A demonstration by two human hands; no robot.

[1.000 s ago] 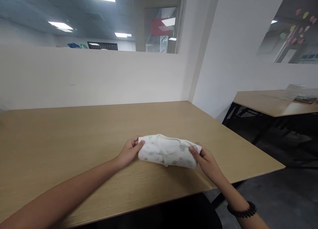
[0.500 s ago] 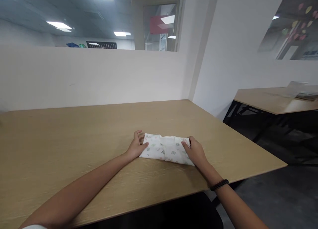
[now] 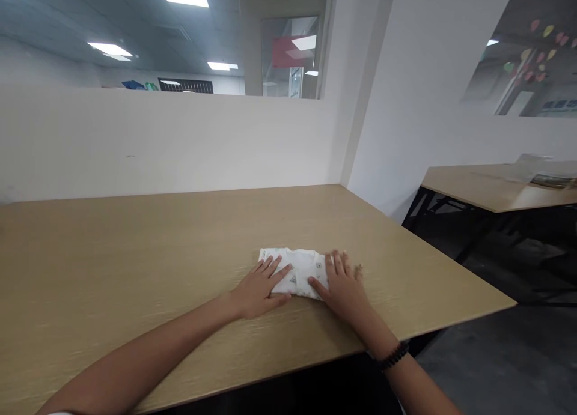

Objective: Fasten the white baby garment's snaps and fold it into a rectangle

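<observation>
A folded white garment (image 3: 301, 269) with small printed figures lies on the wooden table (image 3: 148, 247), near its front edge. My left hand (image 3: 261, 286) rests flat on the garment's left part, fingers spread. On the right end lies my right hand (image 3: 343, 287), palm down with the fingers apart, some of them reaching past the cloth. Both hands cover parts of the print. The garment's middle and its upper edge show between them.
A low white wall (image 3: 180, 142) runs along the table's far side, with a window above. Off to the right, past a gap of floor, stands a second table (image 3: 478, 184) bearing a blurred clear object. A black seat is partly visible below the table's front edge.
Both hands have let go of the garment's side edges and now lie flat on top of it. The cloth, slightly raised before, now lies flatter on the table.
</observation>
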